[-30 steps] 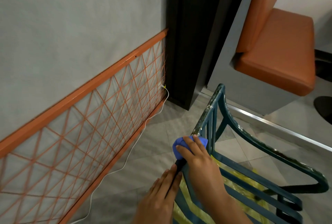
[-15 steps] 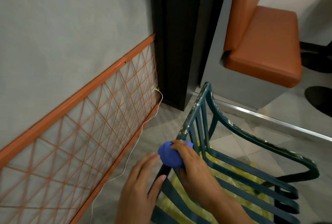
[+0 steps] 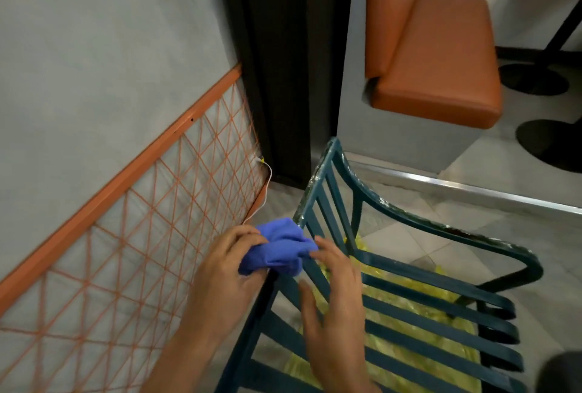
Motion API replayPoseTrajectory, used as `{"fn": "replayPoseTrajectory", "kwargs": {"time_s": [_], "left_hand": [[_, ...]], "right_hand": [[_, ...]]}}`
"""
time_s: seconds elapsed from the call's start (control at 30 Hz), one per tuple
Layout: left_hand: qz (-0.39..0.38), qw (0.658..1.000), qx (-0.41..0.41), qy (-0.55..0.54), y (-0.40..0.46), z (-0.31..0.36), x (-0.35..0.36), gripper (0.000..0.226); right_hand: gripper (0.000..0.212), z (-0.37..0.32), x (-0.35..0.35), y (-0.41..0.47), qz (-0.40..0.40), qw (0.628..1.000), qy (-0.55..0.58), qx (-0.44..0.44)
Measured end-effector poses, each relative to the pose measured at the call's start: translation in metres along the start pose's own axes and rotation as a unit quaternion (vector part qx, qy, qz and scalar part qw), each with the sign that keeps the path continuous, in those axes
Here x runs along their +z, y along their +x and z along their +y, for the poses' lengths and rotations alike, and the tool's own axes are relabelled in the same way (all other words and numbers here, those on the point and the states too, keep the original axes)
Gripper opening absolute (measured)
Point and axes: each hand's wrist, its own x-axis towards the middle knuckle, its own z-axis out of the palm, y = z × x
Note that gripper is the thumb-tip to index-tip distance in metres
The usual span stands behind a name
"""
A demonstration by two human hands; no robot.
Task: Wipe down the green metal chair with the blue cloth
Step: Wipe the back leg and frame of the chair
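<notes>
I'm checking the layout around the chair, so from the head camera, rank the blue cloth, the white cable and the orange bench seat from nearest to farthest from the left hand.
1. blue cloth, bunched in the left hand at the chair's back rail.
2. white cable, up along the orange wall grid.
3. orange bench seat, far upper right.

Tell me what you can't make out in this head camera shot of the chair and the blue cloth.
- Green chair: legs and near end of the seat cut off by the bottom edge.
- Blue cloth: its lower part is hidden under the left hand, so the full grip is unclear.
- Right hand: fingertips blurred; touching the cloth or not, cannot tell.
- Yellow material under the slats: too blurred to identify.
- Dark shape, bottom right corner: cut off.
</notes>
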Motion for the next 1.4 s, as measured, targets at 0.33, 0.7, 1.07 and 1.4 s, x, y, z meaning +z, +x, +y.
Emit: {"fn": "replayPoseTrajectory", "kwargs": {"time_s": [0.33, 0.7, 1.07, 1.4], "left_hand": [[-0.132, 0.982, -0.113, -0.08, -0.014, -0.012, 0.007, 0.039], [-0.115, 0.991, -0.064, 0.021, 0.019, -0.003, 0.037, 0.044], [-0.137, 0.988, -0.073, -0.004, 0.037, 0.002, 0.044, 0.042], [-0.178, 0.975, -0.108, -0.074, 0.036, -0.005, 0.033, 0.041]], "right_hand": [[0.068, 0.045, 0.049, -0.069, -0.234, 0.925, -0.255, -0.154], [0.049, 0.033, 0.064, -0.067, -0.197, 0.943, -0.23, -0.135], [0.046, 0.031, 0.058, -0.061, -0.214, 0.932, -0.259, -0.134], [0.073, 0.043, 0.06, -0.068, -0.207, 0.921, -0.299, -0.139]]}}
